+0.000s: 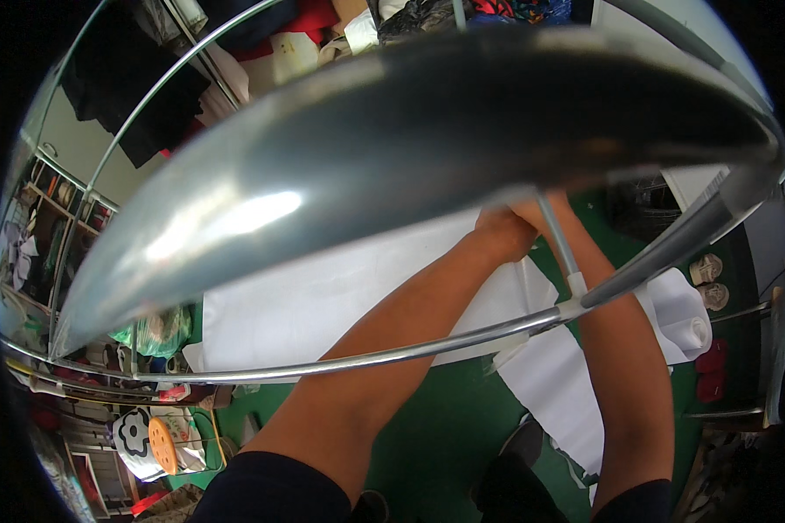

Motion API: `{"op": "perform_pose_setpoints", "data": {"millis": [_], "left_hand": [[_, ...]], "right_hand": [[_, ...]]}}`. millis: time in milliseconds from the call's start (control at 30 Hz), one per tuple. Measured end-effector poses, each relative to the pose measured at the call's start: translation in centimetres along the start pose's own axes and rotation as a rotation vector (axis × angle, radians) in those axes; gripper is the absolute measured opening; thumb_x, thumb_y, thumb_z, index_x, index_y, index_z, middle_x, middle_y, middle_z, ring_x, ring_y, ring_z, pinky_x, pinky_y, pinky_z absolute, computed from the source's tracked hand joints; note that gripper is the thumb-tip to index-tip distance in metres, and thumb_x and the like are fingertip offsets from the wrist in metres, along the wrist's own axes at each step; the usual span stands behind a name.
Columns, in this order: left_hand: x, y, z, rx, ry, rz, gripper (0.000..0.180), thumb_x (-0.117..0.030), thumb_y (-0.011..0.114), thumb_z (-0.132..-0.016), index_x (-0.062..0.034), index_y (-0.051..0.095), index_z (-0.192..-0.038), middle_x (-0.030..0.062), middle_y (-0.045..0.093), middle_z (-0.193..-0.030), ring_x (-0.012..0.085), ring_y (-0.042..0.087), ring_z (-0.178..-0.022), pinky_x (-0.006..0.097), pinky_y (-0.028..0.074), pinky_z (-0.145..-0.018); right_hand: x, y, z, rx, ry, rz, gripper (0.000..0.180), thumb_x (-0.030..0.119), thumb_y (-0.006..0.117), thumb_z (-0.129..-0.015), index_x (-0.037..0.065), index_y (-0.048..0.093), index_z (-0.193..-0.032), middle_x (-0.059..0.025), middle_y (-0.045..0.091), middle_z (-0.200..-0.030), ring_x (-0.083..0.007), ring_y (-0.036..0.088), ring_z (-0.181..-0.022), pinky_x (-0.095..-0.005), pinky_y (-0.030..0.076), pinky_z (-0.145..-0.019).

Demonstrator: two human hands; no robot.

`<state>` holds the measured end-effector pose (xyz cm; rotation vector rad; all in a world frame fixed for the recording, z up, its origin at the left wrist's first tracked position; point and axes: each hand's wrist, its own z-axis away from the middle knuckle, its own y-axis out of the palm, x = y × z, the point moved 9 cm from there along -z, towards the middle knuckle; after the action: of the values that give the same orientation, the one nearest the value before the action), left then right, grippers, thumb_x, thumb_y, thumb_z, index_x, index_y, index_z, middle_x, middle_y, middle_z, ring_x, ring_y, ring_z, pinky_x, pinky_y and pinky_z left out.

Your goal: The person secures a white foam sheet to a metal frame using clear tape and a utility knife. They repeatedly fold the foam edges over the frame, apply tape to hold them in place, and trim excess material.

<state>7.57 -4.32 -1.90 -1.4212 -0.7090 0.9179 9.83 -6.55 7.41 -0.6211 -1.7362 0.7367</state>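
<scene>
A thick, shiny metal tube (366, 166) crosses close in front of the view and covers much of it. Beyond its lower edge, my left hand (504, 234) is bent at the wrist, close beside my right hand (541, 207). The fingers of both hands are hidden or too unclear to make out, so what they hold, if anything, does not show. Under my forearms spreads a large white sheet (279, 318). A thin metal rod (556, 235) runs up past my right wrist from a curved metal rail (392, 359).
A white roll (685, 333) lies at the right, near red slippers (712, 370) and a pair of pale shoes (706, 281). Dark clothes (139, 96) hang at the upper left. Bags and an orange round stool top (162, 444) stand at the lower left on the green floor (427, 436).
</scene>
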Motion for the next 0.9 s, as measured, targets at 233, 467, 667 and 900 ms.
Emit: {"op": "perform_pose_setpoints", "data": {"millis": [233, 467, 667, 900], "left_hand": [[1.2, 1.1, 0.2, 0.074, -0.065, 0.070, 0.028, -0.024, 0.055, -0.096, -0.0174, 0.072, -0.117, 0.0067, 0.069, -0.125, 0.0245, 0.061, -0.121, 0.039, 0.045, -0.102], [-0.1, 0.7, -0.9, -0.002, -0.001, 0.009, 0.029, -0.023, 0.053, -0.097, -0.0143, 0.070, -0.120, 0.0090, 0.067, -0.127, 0.0250, 0.060, -0.122, 0.040, 0.044, -0.104], [1.0, 0.7, 0.1, 0.024, -0.048, 0.042, 0.028, -0.021, 0.053, -0.097, -0.0100, 0.070, -0.117, 0.0128, 0.068, -0.124, 0.0273, 0.063, -0.118, 0.042, 0.046, -0.102], [0.2, 0.1, -0.5, -0.028, -0.016, 0.041, 0.027, -0.021, 0.055, -0.097, -0.0107, 0.070, -0.117, 0.0123, 0.068, -0.125, 0.0279, 0.062, -0.118, 0.042, 0.046, -0.102]], "right_hand": [[1.5, 1.4, -0.6, -0.020, -0.069, 0.126, 0.014, 0.011, 0.061, -0.081, 0.009, 0.075, -0.087, -0.0186, 0.072, -0.088, -0.0376, 0.070, -0.087, -0.0468, 0.055, -0.081], [0.2, 1.2, -1.3, -0.090, -0.089, 0.262, 0.016, 0.012, 0.059, -0.084, 0.003, 0.073, -0.085, -0.0221, 0.071, -0.086, -0.0397, 0.070, -0.086, -0.0484, 0.056, -0.079], [1.0, 2.8, -1.7, 0.002, -0.123, 0.282, 0.019, 0.013, 0.058, -0.086, 0.001, 0.072, -0.092, -0.0227, 0.072, -0.089, -0.0402, 0.070, -0.087, -0.0481, 0.056, -0.081], [1.2, 2.3, -2.1, 0.000, -0.168, 0.407, 0.019, 0.010, 0.058, -0.086, 0.000, 0.073, -0.094, -0.0224, 0.072, -0.094, -0.0401, 0.071, -0.089, -0.0491, 0.057, -0.080]]}}
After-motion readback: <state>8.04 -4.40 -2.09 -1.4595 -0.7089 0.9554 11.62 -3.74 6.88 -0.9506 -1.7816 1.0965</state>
